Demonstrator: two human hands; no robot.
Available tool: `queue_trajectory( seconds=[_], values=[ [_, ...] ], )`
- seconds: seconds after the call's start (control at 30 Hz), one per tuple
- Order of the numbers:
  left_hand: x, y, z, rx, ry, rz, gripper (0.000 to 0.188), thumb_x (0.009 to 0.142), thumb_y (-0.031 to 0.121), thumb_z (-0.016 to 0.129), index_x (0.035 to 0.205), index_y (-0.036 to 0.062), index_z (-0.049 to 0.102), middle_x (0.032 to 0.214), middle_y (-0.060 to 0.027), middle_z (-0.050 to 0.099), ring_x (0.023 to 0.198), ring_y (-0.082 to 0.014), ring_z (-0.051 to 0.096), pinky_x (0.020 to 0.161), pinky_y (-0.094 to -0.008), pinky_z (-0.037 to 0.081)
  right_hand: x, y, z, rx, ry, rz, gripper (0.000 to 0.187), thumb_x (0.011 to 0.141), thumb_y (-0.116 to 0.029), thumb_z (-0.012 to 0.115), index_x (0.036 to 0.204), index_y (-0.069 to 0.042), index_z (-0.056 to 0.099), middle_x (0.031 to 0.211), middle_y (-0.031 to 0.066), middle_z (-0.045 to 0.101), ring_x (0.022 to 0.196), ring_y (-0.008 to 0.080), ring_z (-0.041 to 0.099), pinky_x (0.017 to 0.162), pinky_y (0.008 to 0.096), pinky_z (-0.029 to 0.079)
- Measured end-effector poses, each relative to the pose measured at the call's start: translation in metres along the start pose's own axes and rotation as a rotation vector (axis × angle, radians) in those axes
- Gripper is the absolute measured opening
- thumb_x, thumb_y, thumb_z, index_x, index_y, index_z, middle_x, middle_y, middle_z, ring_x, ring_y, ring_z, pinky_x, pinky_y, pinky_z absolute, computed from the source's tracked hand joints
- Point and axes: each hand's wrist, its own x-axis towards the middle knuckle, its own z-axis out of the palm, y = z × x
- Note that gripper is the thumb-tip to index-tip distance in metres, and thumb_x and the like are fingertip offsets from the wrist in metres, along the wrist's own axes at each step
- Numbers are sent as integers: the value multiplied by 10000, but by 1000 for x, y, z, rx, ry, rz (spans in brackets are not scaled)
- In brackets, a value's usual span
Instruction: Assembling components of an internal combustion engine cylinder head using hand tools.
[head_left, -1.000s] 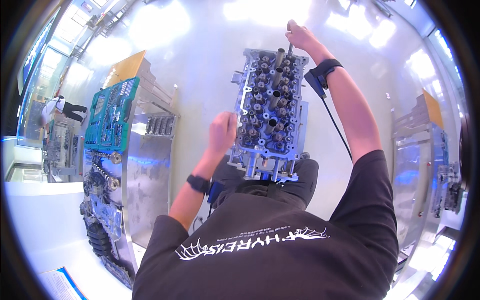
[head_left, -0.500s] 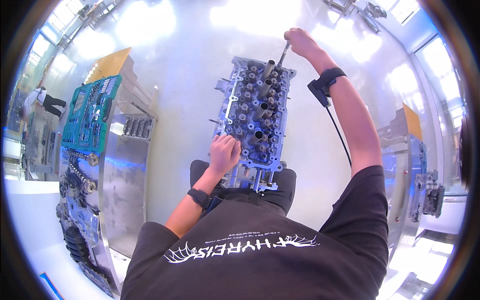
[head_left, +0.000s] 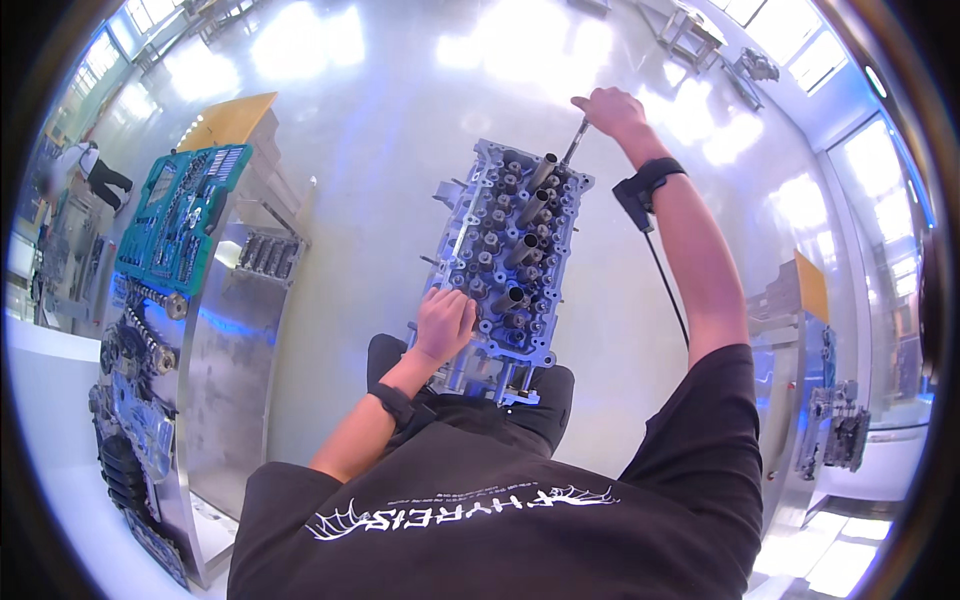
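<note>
In front of me stands a grey metal engine cylinder head [head_left: 545, 352], with valve springs in rows and upright dark tubes along its middle. My right hand [head_left: 614, 110] is closed round the top of a socket wrench [head_left: 575, 142], a slim shiny metal shaft. The shaft slants down to the far right corner of the cylinder head; its lower end is hidden among the parts there. At the near left edge my left hand [head_left: 446, 322] rests with fingers curled on the cylinder head; anything beneath those fingers is hidden.
On the left a metal bench [head_left: 240, 345] holds an opened teal tool case [head_left: 185, 215], camshafts [head_left: 150, 335] and engine parts. A second bench [head_left: 785, 390] with engine parts stands on the right. Far left, a person [head_left: 95, 175] is partly seen.
The whole view has shifted, so the cylinder head sits a little lower in the picture. Both hands keep their holds, and the wrench stays at the far right corner.
</note>
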Motion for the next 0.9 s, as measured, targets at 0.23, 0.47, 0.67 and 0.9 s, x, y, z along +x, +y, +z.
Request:
queue_trajectory(
  seconds=[0.23, 0.47, 0.67, 0.9],
  values=[
    [4, 2, 0, 19, 32, 1, 222, 850, 79, 586, 652, 62, 489, 637, -85, 496, 628, -288, 512, 625, -400, 376, 15, 36, -2, 47, 123, -454, 222, 843, -132, 637, 1052, -66, 671, 1022, 172, 673, 1033, 359, 620, 870, 447, 491],
    [-1, -1, 2, 26, 28, -9, 220, 849, 91, 589, 653, 65, 492, 637, -86, 502, 621, -289, 513, 625, -401, 381, 16, 32, 15, -4, 160, -449, 171, 773, -16, 627, 938, -45, 659, 950, 178, 663, 944, 363, 626, 825, 441, 496],
    [3, -3, 2, 6, 7, -5, 215, 849, 91, 588, 658, 63, 493, 636, -80, 493, 633, -288, 507, 640, -406, 379, 19, 28, 5, -11, 65, -420, 199, 773, 4, 601, 954, -55, 659, 986, 179, 658, 975, 350, 623, 850, 430, 503],
    [3, -4, 1, -6, 16, -10, 223, 840, 94, 599, 649, 65, 489, 620, -86, 480, 611, -290, 500, 624, -397, 374, 19, 29, 12, -138, 100, -452, 198, 788, 43, 548, 923, -57, 652, 1007, 140, 637, 1031, 327, 603, 862, 407, 506]
  ],
)
